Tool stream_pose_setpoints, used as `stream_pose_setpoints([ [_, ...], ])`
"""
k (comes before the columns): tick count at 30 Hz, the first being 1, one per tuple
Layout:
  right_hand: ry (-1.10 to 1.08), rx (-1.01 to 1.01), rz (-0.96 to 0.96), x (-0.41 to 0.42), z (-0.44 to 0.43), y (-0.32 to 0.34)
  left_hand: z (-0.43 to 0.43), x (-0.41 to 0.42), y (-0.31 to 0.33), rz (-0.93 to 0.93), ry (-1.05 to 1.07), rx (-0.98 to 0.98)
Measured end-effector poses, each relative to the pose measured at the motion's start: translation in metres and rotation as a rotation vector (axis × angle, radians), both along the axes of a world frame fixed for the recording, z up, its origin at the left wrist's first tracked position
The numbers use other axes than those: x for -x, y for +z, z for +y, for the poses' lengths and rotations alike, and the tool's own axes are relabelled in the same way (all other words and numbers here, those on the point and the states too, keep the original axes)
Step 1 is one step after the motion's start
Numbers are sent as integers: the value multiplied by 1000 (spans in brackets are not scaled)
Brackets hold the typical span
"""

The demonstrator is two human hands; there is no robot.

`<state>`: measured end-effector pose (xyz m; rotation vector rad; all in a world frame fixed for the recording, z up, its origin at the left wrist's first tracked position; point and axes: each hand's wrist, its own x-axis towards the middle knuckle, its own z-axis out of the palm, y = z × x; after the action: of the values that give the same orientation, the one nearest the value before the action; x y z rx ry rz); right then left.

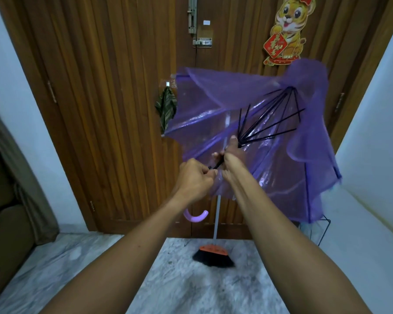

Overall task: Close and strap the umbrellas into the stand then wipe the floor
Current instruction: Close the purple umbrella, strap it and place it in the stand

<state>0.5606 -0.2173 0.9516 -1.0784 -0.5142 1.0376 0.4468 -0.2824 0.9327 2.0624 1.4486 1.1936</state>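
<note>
- The left hand (196, 177) has its fingers curled and pinches the lower end of the dark shaft (218, 164) of the purple umbrella (236, 96), held up in front of the body.
- The curved pink handle (195, 216) hangs just below this hand, its hook turned upward.
- The right hand (233, 152) sits just above and beside the left one. It is wrapped round the same shaft, thumb up, at the spot where the black ribs (264, 114) gather into a bundle.
- From that hand the ribs fan up and to the right into the canopy (304, 177), which is see-through, half folded and slack. It billows to the right of both hands.
- Under the canopy's lower right edge stands a black wire frame (326, 230), probably the umbrella stand, though most of it is hidden by the canopy.
- A broom (213, 254) with an orange head and black bristles leans on the wooden door (100, 87), right behind the hands. Its bristles rest on the grey marble floor (191, 286).
- On the door a patterned cloth (166, 107) hangs from a hook left of the canopy, and a tiger decoration (286, 30) is stuck near the top right.
- A brown sofa (5, 223) stands at the far left.
</note>
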Motion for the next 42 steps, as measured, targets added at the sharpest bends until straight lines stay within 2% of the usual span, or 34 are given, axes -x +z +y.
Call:
stream_pose_setpoints([
  [3, 85, -94, 40, 4, -7, -3, 1, 3, -1, 7, -7, -6],
  [8, 243, -104, 195, 23, -23, -10, 8, -1, 2, -34, 3, -44],
  [15, 330, -161, 373, 29, -30, -15, 9, 11, -7, -43, -97, -72],
  [19, 324, -132, 368, 28, -27, -16, 17, 18, -3, 8, -78, -22],
  [23, 362, -144, 428, 28, -25, -20, 16, 21, -1, 68, -61, -52],
  [29, 402, -139, 478, 27, -23, -26, 15, 24, -10, 39, -81, 15],
  [33, 401, -131, 517, 24, -22, -18, 15, 25, -10, -79, -159, 154],
  [38, 423, -128, 658, 21, -16, -18, 16, 23, -6, -156, -159, 240],
  [42, 405, -112, 620, 19, -11, -18, 14, 18, -6, -216, -147, 305],
])
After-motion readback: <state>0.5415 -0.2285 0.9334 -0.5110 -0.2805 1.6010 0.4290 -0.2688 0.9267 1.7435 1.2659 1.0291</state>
